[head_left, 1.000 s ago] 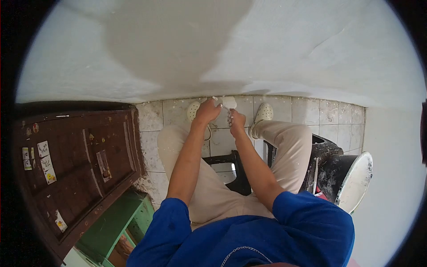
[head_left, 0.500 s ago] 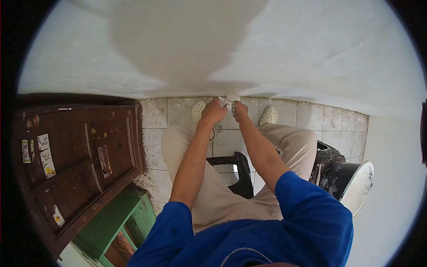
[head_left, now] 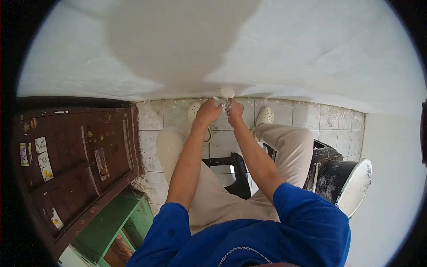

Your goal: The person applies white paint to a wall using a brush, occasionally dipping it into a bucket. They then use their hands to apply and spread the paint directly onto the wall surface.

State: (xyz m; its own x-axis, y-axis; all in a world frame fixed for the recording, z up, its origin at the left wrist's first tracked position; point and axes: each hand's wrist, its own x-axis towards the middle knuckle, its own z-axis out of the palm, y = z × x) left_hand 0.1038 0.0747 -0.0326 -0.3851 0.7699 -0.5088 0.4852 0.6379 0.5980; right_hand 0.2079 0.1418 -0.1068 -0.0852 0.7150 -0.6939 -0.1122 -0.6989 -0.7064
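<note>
Close to the foot of the white wall (head_left: pixel 302 53), my left hand (head_left: pixel 209 111) and my right hand (head_left: pixel 235 110) work side by side. Both have their fingers curled in, with white smears on them. A pale rounded patch (head_left: pixel 227 92) shows against the wall just beyond my right fingertips, like a putty-covered tool end. I cannot tell what my fingers close around. My left hand is a little lower and to the left of that patch, its thumb towards the right hand.
Below the wall runs a spattered white tile floor (head_left: pixel 151 118), where I stand in pale clogs (head_left: pixel 265 115). A black stool (head_left: pixel 242 173) is between my legs. At right is a black bucket (head_left: pixel 331 178) with a whitened rim; at left, a brown door (head_left: pixel 75 151) and green shelf (head_left: pixel 106 222).
Both hands have shifted slightly left in view, and the pale patch now sits a little higher on the wall. The whole view has drifted slightly.
</note>
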